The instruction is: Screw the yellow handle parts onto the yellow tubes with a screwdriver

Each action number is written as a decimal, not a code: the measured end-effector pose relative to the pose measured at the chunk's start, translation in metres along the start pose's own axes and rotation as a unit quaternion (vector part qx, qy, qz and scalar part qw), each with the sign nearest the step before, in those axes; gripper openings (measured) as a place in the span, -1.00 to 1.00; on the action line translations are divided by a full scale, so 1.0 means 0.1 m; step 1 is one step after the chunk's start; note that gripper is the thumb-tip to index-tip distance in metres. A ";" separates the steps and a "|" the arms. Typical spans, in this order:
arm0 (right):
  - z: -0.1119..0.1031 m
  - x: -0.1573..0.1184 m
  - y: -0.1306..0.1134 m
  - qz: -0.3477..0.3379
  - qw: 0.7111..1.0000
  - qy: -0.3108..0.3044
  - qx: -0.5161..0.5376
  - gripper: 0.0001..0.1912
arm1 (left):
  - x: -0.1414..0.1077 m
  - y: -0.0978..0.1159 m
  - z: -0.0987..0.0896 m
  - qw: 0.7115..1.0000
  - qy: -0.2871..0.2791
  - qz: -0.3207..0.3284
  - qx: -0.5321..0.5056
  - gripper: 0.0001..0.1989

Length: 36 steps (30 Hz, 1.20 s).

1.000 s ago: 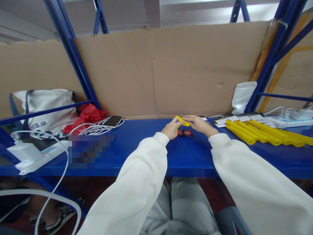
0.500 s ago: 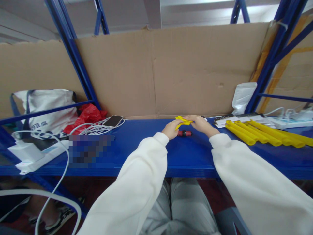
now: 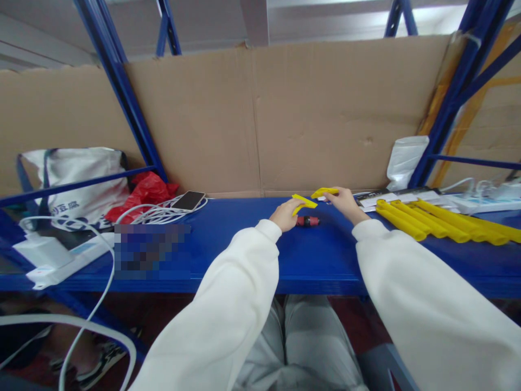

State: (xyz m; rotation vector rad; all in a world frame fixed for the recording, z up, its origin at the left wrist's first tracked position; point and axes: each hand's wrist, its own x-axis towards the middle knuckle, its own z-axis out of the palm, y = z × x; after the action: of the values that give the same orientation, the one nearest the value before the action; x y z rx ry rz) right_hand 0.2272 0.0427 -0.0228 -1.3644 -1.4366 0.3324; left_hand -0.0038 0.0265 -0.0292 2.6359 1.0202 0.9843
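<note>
My left hand is closed on a yellow piece with flat, angled edges, above the blue table. A short way to its right, my right hand pinches a second, smaller yellow piece by its end. The two pieces are apart, and their exact kind is unclear. A short dark red and black cylinder lies on the table just below the hands, close to my left fingers. Part of the left piece is hidden by the fingers.
Several yellow tubes lie on the right, beside a white power strip. On the left are a phone, coiled white cable, a red plastic bag and a cloth bag. A cardboard panel stands behind.
My right hand has moved away to the right with a yellow piece, opening a gap between the hands. My left hand has stayed nearly still, holding its yellow piece.
</note>
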 end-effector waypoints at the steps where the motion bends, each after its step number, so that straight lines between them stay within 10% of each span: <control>1: -0.01 0.00 0.00 0.023 1.000 0.007 0.016 -0.94 | 0.00 -0.01 0.00 1.000 0.001 0.006 -0.002 -0.43; 17: 0.07 -0.04 0.10 0.172 0.984 -0.010 -0.037 -0.61 | 0.00 0.02 -0.02 1.000 -0.003 0.002 0.014 -0.44; 25: -0.03 0.04 0.17 0.033 0.943 -0.102 -0.316 -0.64 | -0.01 0.01 -0.02 1.000 -0.004 0.010 0.017 -0.44; 36: -0.04 -0.01 0.12 -0.017 0.859 -0.322 -0.398 -0.47 | 0.00 0.00 -0.01 1.000 -0.002 0.002 0.023 -0.45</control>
State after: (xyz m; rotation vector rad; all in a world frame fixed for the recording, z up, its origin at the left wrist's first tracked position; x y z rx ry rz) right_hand 0.2364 0.0433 -0.0310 -1.9919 -2.3169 0.1681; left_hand -0.0040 0.0265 -0.0284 2.6764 1.0478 0.9688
